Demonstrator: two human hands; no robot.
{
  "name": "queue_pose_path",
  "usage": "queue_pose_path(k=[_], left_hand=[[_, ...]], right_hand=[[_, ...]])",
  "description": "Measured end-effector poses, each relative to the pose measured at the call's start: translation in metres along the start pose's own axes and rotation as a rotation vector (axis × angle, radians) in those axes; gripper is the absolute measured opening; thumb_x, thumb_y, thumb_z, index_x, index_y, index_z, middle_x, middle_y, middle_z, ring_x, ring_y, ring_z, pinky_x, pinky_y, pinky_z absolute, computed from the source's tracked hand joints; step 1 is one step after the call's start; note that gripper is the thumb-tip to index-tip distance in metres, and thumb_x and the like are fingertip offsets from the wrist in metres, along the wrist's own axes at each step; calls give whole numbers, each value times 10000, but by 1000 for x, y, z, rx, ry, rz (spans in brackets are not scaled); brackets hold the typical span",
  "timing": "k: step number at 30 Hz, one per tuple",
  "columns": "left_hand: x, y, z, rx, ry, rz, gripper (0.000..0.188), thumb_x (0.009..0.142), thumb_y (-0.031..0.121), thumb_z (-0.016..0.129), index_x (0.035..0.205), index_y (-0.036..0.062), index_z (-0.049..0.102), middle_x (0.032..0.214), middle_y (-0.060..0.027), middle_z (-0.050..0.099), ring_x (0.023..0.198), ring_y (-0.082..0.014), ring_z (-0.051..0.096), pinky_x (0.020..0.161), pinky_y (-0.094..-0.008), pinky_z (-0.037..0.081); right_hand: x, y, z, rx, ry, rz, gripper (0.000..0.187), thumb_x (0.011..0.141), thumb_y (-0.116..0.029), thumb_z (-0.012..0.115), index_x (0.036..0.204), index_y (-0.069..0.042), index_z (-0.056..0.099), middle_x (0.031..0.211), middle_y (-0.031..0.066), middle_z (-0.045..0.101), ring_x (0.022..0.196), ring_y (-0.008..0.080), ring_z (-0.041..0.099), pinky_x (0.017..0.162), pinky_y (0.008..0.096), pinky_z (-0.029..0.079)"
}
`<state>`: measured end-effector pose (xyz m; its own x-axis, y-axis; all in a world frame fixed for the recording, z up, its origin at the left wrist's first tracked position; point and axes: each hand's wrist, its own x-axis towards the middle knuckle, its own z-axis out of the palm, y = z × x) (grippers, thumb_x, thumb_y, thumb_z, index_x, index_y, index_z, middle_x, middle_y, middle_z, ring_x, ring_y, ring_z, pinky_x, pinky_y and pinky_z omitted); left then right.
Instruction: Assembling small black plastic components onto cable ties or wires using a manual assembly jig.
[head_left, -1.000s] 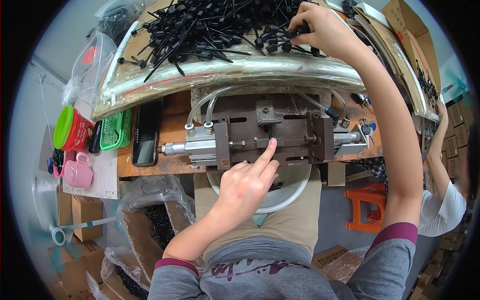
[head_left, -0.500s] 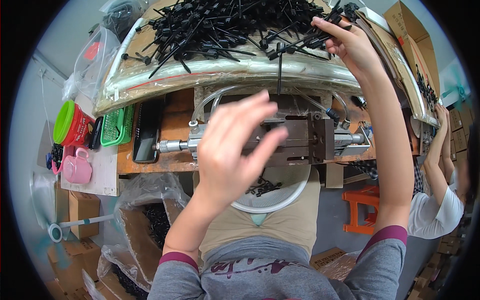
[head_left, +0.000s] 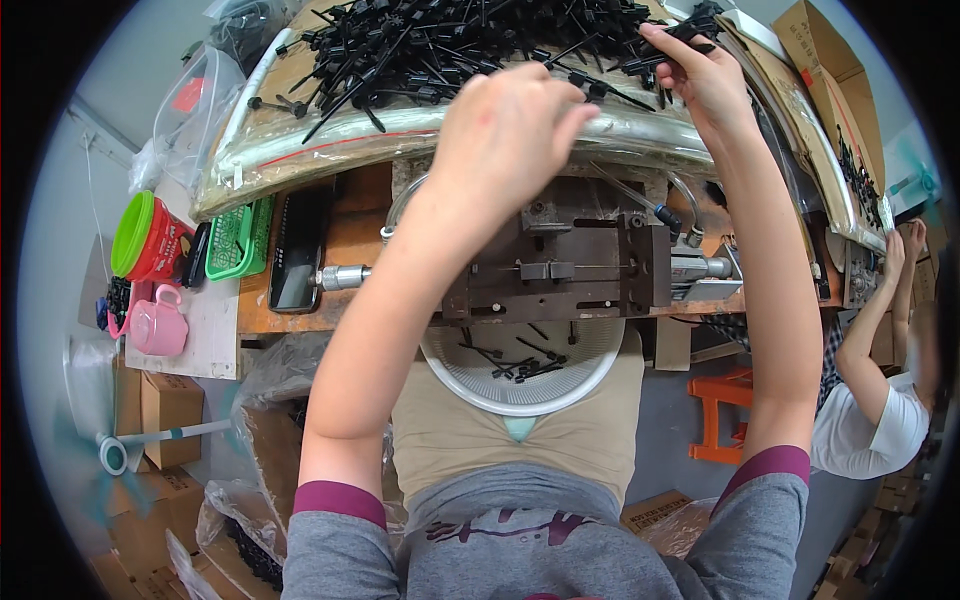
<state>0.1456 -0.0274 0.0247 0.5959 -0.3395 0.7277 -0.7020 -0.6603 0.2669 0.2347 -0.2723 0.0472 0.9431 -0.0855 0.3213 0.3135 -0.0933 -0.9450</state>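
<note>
My right hand (head_left: 708,85) is closed around some black plastic parts with thin stems (head_left: 650,58), at the right end of a heap of similar parts (head_left: 400,50). My left hand (head_left: 505,130) reaches over the front edge of the plastic-wrapped board under the heap, thumb apart from the bent fingers and nothing visible between them. Just beyond its fingertips lies another black stemmed part (head_left: 610,90). Below the hands is a dark metal fixture (head_left: 590,290) with a small clamp block (head_left: 548,270) at its middle. A white basket (head_left: 520,400) on my lap holds several black stemmed parts.
On the bench at left are a black phone (head_left: 297,250), a green basket (head_left: 240,245), a red tub with a green rim (head_left: 160,240) and a pink cup (head_left: 160,325). An orange stool (head_left: 718,415) stands lower right. Another person (head_left: 875,420) works at far right.
My left hand has moved up and away from me, from over the fixture to the heap's front edge, uncovering the clamp block. My right hand stays by the heap, still holding black parts.
</note>
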Motion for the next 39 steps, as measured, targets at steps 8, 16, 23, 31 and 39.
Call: queue_pose_path(k=[8,16,23,31,39], left_hand=[[-1,15,-20,-402,159,9,333,817,134,769,1134,57,705,1036,-73,688,919,-171,690,796,-311,567],[-71,53,-41,-380,31,75,400,638,96,866,1014,47,741,980,-73,675,858,-209,658,697,-297,549],[-107,84,-55,-314,-100,31,296,644,70,835,929,52,756,868,-54,663,720,-197,642,583,-303,512],[-145,88,-46,-344,-158,-240,300,683,50,830,959,3,721,1125,-150,661,765,-211,685,666,-291,578],[-146,76,-10,32,-249,-111,245,701,135,802,908,47,704,1249,-102,668,647,-167,655,591,-266,511]], right_hand=[[-87,-48,13,228,-215,48,238,849,-221,770,970,-23,716,848,27,687,674,53,609,559,184,462],[-184,-39,46,358,-192,359,181,904,-171,722,1027,-42,686,803,11,673,552,32,558,466,169,426],[-201,-27,55,406,-118,360,148,900,-143,727,1006,-48,687,763,-23,631,554,26,522,471,172,386],[-198,-19,32,357,97,134,194,917,-97,700,1076,11,671,887,46,665,601,51,528,522,202,405],[-228,-26,26,-1,64,-80,140,883,-18,700,1012,30,670,1083,112,639,646,68,571,546,204,455]])
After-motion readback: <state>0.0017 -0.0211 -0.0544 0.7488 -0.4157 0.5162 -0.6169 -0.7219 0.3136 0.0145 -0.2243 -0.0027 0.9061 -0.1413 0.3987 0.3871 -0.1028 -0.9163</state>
